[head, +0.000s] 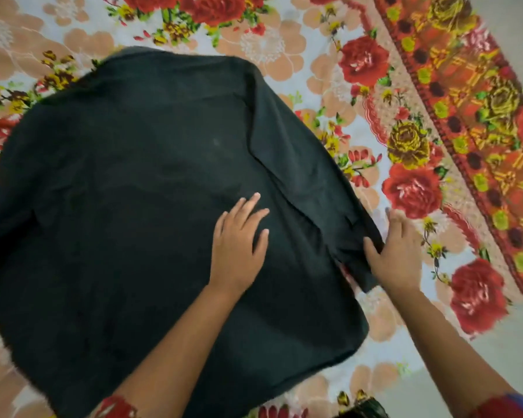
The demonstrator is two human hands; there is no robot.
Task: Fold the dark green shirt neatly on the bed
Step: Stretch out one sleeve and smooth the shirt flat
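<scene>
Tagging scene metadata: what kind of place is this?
Likely a bedroom at home: a dark green shirt lies spread on a floral bedsheet covering what looks like a bed, with pale floor beside it.

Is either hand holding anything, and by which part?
The right hand pinches the dark green shirt at its right edge; the left hand only rests flat on it.

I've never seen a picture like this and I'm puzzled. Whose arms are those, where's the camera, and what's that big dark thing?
There is no machine here, just a person. The camera sits on their head, looking down, so you see their own two arms. The big dark thing is a dark green shirt spread on a flowery bedsheet. The left hand lies flat on the shirt, fingers straight. The right hand pinches the shirt's right edge, thumb on top.
</scene>
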